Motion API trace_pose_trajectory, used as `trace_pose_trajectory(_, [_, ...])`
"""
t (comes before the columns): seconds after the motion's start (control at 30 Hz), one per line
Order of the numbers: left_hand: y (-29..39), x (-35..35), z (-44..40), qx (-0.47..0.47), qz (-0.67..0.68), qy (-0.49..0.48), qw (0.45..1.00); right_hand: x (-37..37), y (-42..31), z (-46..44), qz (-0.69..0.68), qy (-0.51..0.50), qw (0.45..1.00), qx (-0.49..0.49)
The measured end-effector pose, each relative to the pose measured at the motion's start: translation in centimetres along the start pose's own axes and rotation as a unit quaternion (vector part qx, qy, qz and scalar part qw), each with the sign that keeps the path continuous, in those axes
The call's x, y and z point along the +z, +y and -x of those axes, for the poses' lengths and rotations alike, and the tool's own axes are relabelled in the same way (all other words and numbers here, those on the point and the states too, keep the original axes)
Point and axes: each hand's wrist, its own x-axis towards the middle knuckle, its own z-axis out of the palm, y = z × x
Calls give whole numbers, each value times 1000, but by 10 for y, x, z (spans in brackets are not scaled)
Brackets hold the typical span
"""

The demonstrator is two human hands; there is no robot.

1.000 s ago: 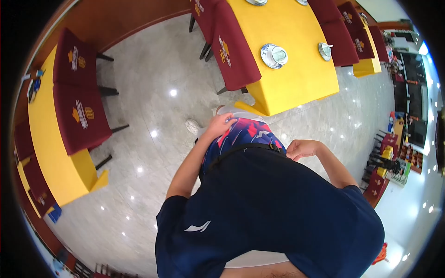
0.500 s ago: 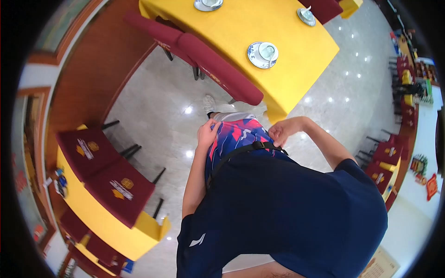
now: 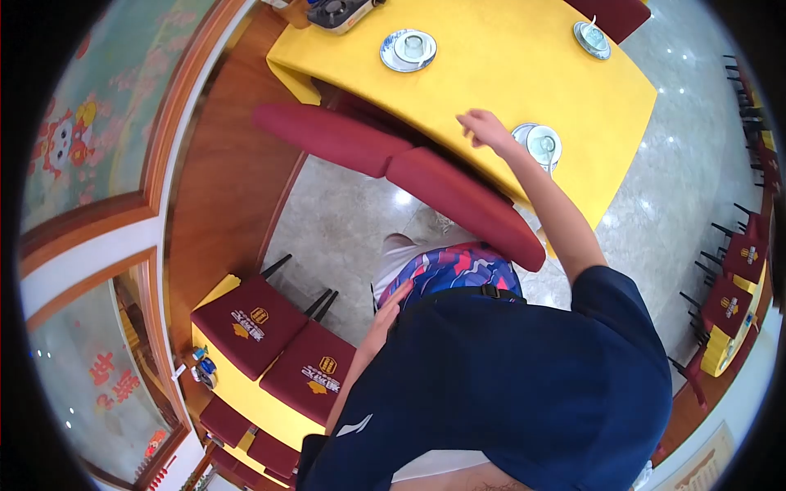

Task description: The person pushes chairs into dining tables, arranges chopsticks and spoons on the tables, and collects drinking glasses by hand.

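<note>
My right hand is stretched out over the yellow-covered table, past the chair back. Its fingers are loosely bent with gaps between them, and nothing shows in them. Close beside its wrist is a place setting, a glass and a white spoon on stacked dishes, partly hidden by my forearm. My left hand lies against the left side of the blue and pink patterned cloth at my waist, fingers straight. A black strap with a buckle crosses that cloth.
Maroon chair backs stand between me and the table. Two more place settings and a portable stove are on it. Behind at left, maroon chairs line another yellow table. A wood-panelled wall runs along the left.
My right hand has left the strap at my waist and reached forward over the table. My left hand has loosened from the patterned cloth and flattened. The view has shifted towards the table's left.
</note>
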Motion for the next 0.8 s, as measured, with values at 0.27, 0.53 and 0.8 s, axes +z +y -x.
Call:
trace_pose_trajectory(0.27, [58, -146, -95, -28, -38, -123, 991, 62, -61, -183, -4, 159, 981, 110])
trace_pose_trajectory(0.53, [89, -295, -178, -39, -117, -259, 958, 67, -51, -232, 348, 289, 889, 73])
trace_pose_trajectory(0.8, [151, -359, -251, -64, -183, -336, 922, 93, -92, -111, -58, 332, 934, 119])
